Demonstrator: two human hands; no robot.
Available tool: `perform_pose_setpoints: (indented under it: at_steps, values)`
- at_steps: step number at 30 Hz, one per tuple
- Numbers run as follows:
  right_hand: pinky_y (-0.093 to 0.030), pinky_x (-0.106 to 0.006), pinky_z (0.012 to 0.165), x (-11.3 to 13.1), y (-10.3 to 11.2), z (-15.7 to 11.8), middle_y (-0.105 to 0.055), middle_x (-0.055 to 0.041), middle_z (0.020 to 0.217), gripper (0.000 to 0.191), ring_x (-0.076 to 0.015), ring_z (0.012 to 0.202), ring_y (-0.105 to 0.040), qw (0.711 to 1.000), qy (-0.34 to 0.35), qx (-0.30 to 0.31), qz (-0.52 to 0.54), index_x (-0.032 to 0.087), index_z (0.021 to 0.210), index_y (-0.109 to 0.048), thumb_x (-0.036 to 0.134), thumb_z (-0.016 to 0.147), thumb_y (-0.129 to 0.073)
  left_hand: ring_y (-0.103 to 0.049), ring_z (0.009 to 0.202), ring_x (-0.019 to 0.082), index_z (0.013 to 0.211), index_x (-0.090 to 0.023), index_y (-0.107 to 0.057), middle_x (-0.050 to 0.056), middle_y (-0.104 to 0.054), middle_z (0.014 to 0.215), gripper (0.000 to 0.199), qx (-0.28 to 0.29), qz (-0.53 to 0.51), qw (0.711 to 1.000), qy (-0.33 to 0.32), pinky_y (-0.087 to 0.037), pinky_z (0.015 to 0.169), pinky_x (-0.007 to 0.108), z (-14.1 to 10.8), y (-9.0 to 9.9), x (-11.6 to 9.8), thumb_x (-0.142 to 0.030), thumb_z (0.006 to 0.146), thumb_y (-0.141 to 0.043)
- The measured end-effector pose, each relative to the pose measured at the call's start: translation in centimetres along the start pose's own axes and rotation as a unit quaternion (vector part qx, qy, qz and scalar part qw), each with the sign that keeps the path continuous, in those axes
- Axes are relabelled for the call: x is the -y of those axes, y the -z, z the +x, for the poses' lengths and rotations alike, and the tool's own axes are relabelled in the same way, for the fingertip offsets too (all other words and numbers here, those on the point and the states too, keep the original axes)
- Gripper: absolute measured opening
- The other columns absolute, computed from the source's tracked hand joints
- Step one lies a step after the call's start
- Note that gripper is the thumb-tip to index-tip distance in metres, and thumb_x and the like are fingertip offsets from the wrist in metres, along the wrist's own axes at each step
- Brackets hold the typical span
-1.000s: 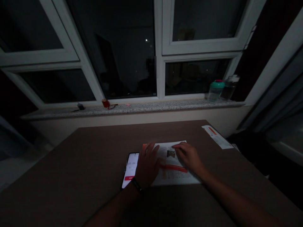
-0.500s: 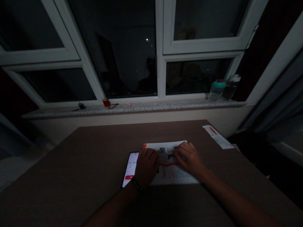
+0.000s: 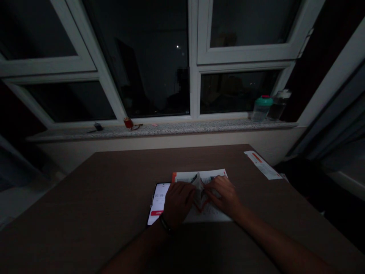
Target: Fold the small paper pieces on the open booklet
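Observation:
Between my hands is a small piece of folded paper (image 3: pixel 199 190) with a red lower edge, bent into a V-shaped crease. My left hand (image 3: pixel 178 199), with a dark band on the wrist, has its fingers closed on the left side of it. On the right side, my right hand (image 3: pixel 224 195) pinches the same paper between thumb and fingers. Beneath both hands lies a printed sheet (image 3: pixel 209 216) with an orange corner, flat on the table. A lit phone (image 3: pixel 159 198) showing a timer rests beside my left hand, partly covered by it.
A paper strip with an orange block (image 3: pixel 262 165) lies at the right edge of the brown table (image 3: pixel 119 186). On the stone windowsill (image 3: pixel 176 128) stand a teal-lidded shaker bottle (image 3: pixel 261 108), a clear bottle (image 3: pixel 279 105) and a small red jar (image 3: pixel 128 122). The room is dim.
The paper between my hands has gone from nearly flat to sharply creased, with its middle raised at the top. My hands have drawn slightly closer together.

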State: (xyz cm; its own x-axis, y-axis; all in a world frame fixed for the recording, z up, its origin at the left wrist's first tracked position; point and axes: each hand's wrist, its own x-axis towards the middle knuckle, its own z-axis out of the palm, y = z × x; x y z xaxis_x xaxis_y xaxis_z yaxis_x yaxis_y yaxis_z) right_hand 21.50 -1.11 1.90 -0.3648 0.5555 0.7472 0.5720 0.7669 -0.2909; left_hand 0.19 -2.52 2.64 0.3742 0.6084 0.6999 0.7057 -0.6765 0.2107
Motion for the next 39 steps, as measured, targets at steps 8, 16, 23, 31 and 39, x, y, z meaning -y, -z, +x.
perform_pose_setpoints:
  at_steps: [8,16,23,31,39]
  values:
    - [-0.036,-0.035,0.068,0.9,-0.5,0.3,-0.062,-0.0036,0.074,0.011,-0.0194,0.073,-0.054,0.999,0.04,-0.003,-0.007,0.021,0.098,-0.064,0.019,0.092,-0.055,-0.062,0.085,0.019,0.097,-0.021,-0.061,0.004,-0.069,0.09,0.013,-0.017,-0.062,0.998,0.0,-0.046,0.077,0.033,-0.1,-0.2,-0.5,-0.02,0.098,-0.048]
    - [-0.036,-0.035,0.067,1.4,-0.6,0.4,-0.063,-0.0037,0.074,0.009,-0.0193,0.072,-0.055,0.999,0.036,-0.017,-0.016,0.021,0.094,-0.062,0.017,0.092,-0.054,-0.063,0.095,0.023,0.108,-0.02,-0.059,0.008,-0.068,0.101,0.021,-0.008,-0.121,0.993,0.002,-0.048,0.083,0.037,-0.5,-0.1,-0.7,-0.035,0.093,-0.057]
    - [-0.04,-0.038,0.079,1.4,-0.7,0.0,-0.066,-0.0042,0.079,0.005,-0.0196,0.074,-0.058,0.999,0.031,-0.022,-0.011,0.021,0.095,-0.059,0.018,0.092,-0.056,-0.064,0.097,0.021,0.107,-0.022,-0.06,0.006,-0.07,0.103,0.014,-0.04,-0.122,0.992,-0.02,-0.048,0.085,0.035,-0.4,-0.3,-0.5,-0.022,0.095,-0.055]
    - [-0.043,-0.041,0.083,2.0,-0.2,0.1,-0.065,-0.0067,0.094,0.034,-0.0219,0.085,-0.058,0.997,0.06,-0.034,-0.017,0.022,0.119,-0.057,0.022,0.086,-0.063,-0.064,0.091,0.018,0.102,-0.021,-0.061,0.004,-0.07,0.099,0.014,-0.084,-0.114,0.988,-0.068,-0.046,0.081,0.033,-0.1,-0.1,-0.6,-0.013,0.092,-0.058]
    - [-0.044,-0.038,0.075,2.0,-0.1,0.5,-0.061,-0.0071,0.095,0.012,-0.0224,0.089,-0.056,0.997,0.019,-0.075,0.022,0.022,0.098,-0.063,0.018,0.087,-0.063,-0.061,0.091,0.019,0.105,-0.022,-0.061,0.004,-0.067,0.096,0.013,-0.067,-0.104,0.992,-0.038,-0.045,0.082,0.034,-0.2,-0.1,-0.6,-0.017,0.093,-0.058]
